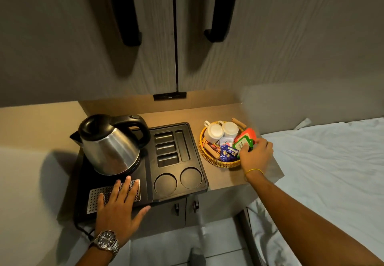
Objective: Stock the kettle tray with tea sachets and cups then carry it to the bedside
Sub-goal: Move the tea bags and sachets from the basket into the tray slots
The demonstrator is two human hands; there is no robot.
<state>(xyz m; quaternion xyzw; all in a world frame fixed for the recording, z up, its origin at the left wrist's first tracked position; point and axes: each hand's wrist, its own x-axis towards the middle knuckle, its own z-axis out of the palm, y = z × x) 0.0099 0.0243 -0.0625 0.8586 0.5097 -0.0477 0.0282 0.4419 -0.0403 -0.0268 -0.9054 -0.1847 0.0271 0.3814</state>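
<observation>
A black kettle tray (198,168) lies on the wooden counter, with a steel kettle (110,147) on its left half. Its right half has several narrow slots and two round cup recesses (178,180), all bare. A wicker basket (202,151) to the right holds two white cups (221,130), upside down, and mixed sachets in blue, red and green. My right hand (256,154) reaches into the basket, its fingers closed on green sachets (241,143). My left hand (120,207) lies flat, fingers spread, on the tray's perforated metal grid (92,200).
Two cupboard doors with long black handles (128,16) hang over the counter. A bed with a white sheet (332,161) adjoins the counter on the right. Below the counter edge are two small cabinet doors with knobs (186,206). The kettle's cord (81,227) trails off the front left.
</observation>
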